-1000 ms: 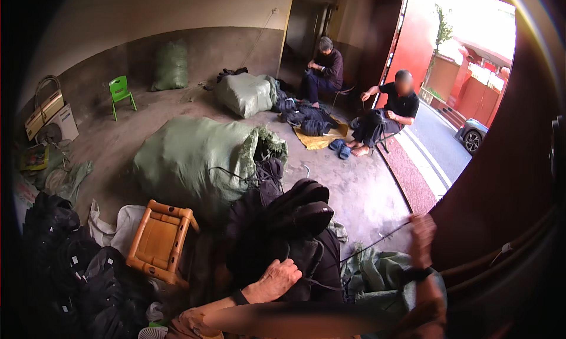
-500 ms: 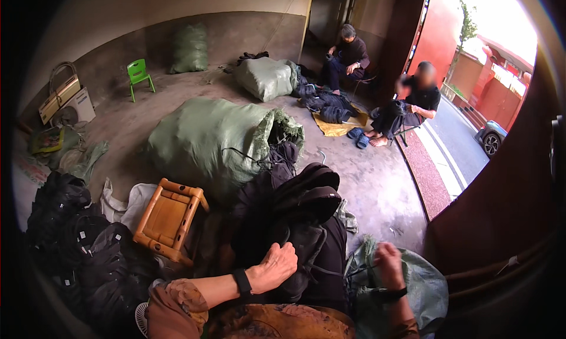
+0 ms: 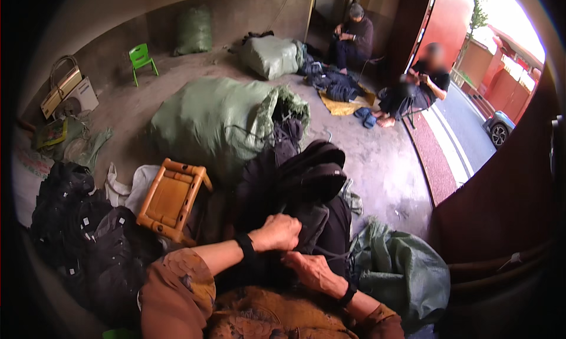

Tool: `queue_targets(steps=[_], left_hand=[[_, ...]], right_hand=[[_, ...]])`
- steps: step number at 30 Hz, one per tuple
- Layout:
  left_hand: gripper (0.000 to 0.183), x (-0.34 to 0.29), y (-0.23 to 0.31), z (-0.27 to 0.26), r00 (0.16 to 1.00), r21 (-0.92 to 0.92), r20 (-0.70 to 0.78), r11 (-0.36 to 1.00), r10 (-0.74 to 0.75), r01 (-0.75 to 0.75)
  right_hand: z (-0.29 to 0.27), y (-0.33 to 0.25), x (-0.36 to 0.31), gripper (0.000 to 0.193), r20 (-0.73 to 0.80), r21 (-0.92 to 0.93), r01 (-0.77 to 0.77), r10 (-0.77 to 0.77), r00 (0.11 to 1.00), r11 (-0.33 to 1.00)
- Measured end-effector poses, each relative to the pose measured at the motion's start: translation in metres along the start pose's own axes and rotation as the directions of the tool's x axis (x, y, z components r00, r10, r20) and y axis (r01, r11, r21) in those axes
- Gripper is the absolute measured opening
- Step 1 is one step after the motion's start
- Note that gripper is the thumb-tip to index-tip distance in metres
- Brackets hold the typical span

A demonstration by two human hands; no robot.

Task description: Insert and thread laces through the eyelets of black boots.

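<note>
A black backpack point(image 3: 315, 177) lies across my lap, its rounded, zipped end pointing away from me. My left hand point(image 3: 277, 231) is closed over the backpack's near part; what its fingers grip is hidden. Just below and to the right, my right hand point(image 3: 315, 274) is held close to the left one, its fingers bent together over the dark fabric. Anything between those fingers is too small to make out. Loose straps hang down beside the right hand. More dark fabric spills from the mouth of a large pale green woven sack point(image 3: 206, 118) ahead of me.
To my left are a bamboo stool point(image 3: 168, 200) and a heap of black bags point(image 3: 88, 238) with white tags. A crumpled green sack point(image 3: 407, 268) lies at my right. Two people point(image 3: 355, 38) sit working near the doorway. A green chair point(image 3: 140, 57) stands far left.
My right hand has come down and left from above the green sack to beside my left hand. The left hand has shifted slightly upward in the view.
</note>
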State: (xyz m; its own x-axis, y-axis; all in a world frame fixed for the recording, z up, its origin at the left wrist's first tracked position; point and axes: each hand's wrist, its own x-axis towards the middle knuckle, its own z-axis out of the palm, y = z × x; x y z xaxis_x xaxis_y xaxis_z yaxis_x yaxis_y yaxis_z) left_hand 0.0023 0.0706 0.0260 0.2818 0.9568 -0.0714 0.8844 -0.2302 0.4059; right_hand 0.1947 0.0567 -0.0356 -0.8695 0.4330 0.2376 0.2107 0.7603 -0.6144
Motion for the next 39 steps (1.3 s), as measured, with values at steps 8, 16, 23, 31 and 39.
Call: queue_targets(steps=[8,16,23,31,39], left_hand=[[0.004,-0.017,-0.01,-0.085,0.915,-0.75,-0.38,0.623,-0.134,-0.22],[0.006,-0.017,-0.004,-0.084,0.807,-0.413,-0.568,0.792,0.162,-0.45],[0.05,-0.035,-0.008,-0.03,0.94,-0.881,-0.334,0.378,-0.074,-0.284],[0.095,-0.053,-0.007,0.061,0.915,0.001,-0.345,0.975,0.207,-0.22],[0.082,-0.053,-0.01,0.05,0.877,-0.221,-0.451,0.931,0.167,-0.291]], right_hand=[[-0.038,-0.017,0.02,0.037,0.058,0.339,-0.114,0.101,0.993,0.934],[-0.092,-0.035,0.077,0.021,-0.141,0.734,-0.162,0.382,0.913,0.66],[-0.093,-0.049,0.082,0.023,-0.018,0.918,-0.179,0.49,0.872,0.353],[-0.303,0.002,-0.034,0.026,-0.491,0.714,0.013,0.488,0.722,0.7],[-0.399,0.081,-0.182,0.049,-0.759,0.251,-0.259,0.355,0.545,0.933]])
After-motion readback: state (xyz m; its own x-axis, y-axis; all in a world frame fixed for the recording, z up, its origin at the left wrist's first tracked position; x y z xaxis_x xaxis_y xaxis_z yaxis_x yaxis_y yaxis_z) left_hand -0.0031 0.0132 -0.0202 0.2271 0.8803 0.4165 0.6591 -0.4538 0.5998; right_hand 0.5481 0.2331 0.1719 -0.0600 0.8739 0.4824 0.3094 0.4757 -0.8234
